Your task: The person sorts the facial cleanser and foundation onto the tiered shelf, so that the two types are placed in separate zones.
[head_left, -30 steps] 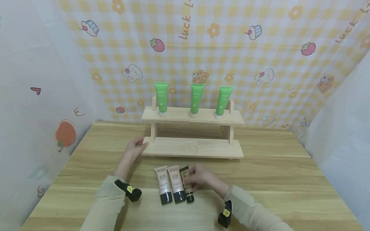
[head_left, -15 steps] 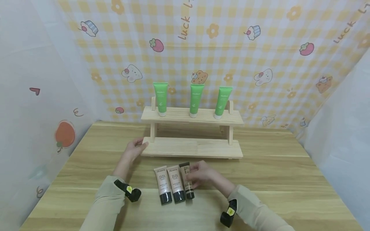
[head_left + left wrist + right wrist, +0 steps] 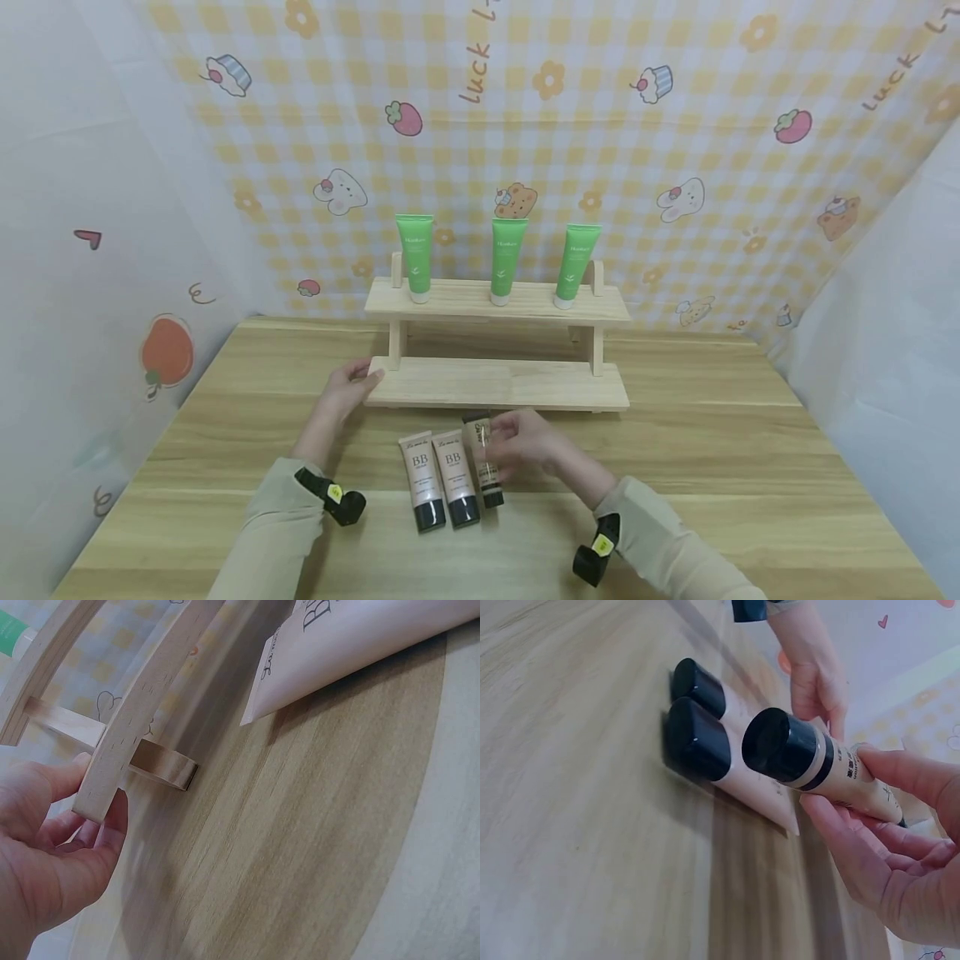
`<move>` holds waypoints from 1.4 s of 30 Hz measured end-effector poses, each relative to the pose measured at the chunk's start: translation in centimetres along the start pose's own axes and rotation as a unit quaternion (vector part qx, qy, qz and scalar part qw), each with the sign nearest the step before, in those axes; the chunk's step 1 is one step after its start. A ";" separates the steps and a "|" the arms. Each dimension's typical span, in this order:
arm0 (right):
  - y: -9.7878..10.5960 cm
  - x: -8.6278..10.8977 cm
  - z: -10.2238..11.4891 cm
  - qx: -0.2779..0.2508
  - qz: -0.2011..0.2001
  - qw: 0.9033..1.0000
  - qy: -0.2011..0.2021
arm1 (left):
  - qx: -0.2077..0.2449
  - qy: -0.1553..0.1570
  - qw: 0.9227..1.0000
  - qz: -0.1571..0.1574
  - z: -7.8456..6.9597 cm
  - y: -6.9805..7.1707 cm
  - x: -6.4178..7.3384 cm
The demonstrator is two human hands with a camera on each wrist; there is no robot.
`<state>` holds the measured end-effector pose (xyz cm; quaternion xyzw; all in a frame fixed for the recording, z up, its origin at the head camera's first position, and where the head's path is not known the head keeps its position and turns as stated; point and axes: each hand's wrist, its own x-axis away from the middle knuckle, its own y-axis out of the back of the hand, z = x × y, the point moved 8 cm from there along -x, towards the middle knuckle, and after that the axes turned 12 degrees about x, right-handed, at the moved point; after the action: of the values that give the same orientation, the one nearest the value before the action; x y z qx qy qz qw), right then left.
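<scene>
A: Nearest the body, two pink tubes are seen lying side by side on the table, black caps toward the wearer.

B: And just beside them?

A: A third, narrower tube is gripped by the right hand, fingers and thumb curled round its body. In the right wrist view its black cap is raised clear of the wood, above the two lying caps; the tube is tilted, cap end low.

B: The other hand?

A: The left hand is laid against the left end of the wooden rack. In the left wrist view the end of the lower board is pinched between thumb and fingers, so the rack is judged to be steadied.

B: Farther back?

A: Three green tubes are stood cap-down on the upper shelf. Nothing is seen on the lower shelf.

B: Step in hand?

A: A lift of the narrow tube is judged to be under way. Next, the tube would probably have to be carried forward over the lower board's edge and turned upright onto its cap, with the grip kept firm on the soft body.
</scene>
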<state>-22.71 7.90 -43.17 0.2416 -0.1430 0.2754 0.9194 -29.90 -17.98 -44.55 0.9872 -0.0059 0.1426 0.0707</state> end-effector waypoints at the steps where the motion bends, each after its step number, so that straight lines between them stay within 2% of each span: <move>1: 0.1 0.0 0.1 0.002 -0.003 1.000 0.000 | -0.001 0.000 1.000 -0.001 0.0 0.0 0.0; 10: 0.8 -0.5 1.5 0.036 -0.032 0.999 0.020 | -0.001 0.002 1.000 0.003 0.1 0.0 0.0; 19: 1.0 -1.3 3.3 0.037 -0.038 0.998 0.035 | 0.003 -0.001 1.000 0.009 0.1 0.0 0.0; 27: 1.7 -2.4 5.0 0.069 -0.084 0.993 0.038 | 0.002 0.004 1.000 0.007 0.0 0.0 0.0; 42: 2.3 -4.5 7.5 0.017 -0.119 0.992 0.042 | 0.007 0.004 1.000 -0.002 0.1 0.0 -0.2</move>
<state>-28.62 3.65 -37.77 0.2610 -0.0694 0.1760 0.9466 -30.07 -17.97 -44.66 0.9872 -0.0027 0.1461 0.0638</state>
